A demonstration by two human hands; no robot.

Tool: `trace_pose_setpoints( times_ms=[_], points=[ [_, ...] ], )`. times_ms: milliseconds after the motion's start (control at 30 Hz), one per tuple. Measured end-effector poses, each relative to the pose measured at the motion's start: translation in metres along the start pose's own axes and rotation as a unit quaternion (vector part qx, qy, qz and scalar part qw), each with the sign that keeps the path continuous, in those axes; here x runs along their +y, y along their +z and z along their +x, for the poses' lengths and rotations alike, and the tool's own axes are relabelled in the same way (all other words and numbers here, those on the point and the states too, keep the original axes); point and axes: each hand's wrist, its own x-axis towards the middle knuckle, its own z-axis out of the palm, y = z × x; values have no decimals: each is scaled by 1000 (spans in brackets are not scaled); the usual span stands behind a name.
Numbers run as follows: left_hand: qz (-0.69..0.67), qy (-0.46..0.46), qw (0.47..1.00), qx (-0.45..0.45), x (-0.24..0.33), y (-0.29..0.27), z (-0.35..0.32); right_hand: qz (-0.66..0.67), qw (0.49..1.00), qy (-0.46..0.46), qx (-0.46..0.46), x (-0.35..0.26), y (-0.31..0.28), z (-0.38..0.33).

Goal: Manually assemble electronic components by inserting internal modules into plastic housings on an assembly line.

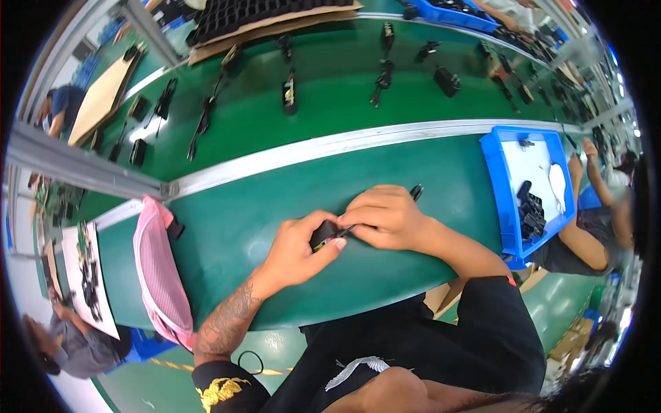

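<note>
The black adapter point(322, 235) is in the left hand point(299, 251), above the near middle of the table. Its visible part slants from lower left to upper right, that being its apparent long axis; the cord point(346, 231) side points right, toward the other hand. The left thumb and fingers are closed around the body and hide much of it. The right hand point(385, 219) has fingertips and thumb drawn together on the cord; a black cord end point(417, 192) projects beyond the knuckles, up and to the right. The table point(261, 199) is smooth, green and lightly reflective. At its left lies a pink bag point(160, 268); at its right sits a blue bin point(497, 196) containing black parts point(531, 215). A metal rail point(330, 149) borders the far side. Beyond it, a glossy green surface point(255, 100) carries spaced black adapters and cords, with a black tray point(268, 19) on cardboard at the top. Co-workers are seated at left point(82, 351) and right point(575, 248). The room's floor point(165, 392) is green, marked with yellow tape point(172, 365).
</note>
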Motion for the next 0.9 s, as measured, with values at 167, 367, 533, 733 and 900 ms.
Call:
trace_pose_setpoints(
  times_ms=[167,367,533,733,900],
  points=[
    [-62,-34,997,-19,2,2,1,-3,1000,-4,3,-1,-3,-5],
    [-246,-65,967,-23,-3,5,-11,3,997,-15,80,-12,-3,1],
    [-243,-65,966,59,-9,10,-4,-25,992,7,127,-11,-28,11],
    [101,39,985,135,-3,11,1,-178,972,76,135,-25,-90,1],
    [63,-4,987,145,-10,3,0,-355,873,319,99,-44,-165,-56]
  ],
)
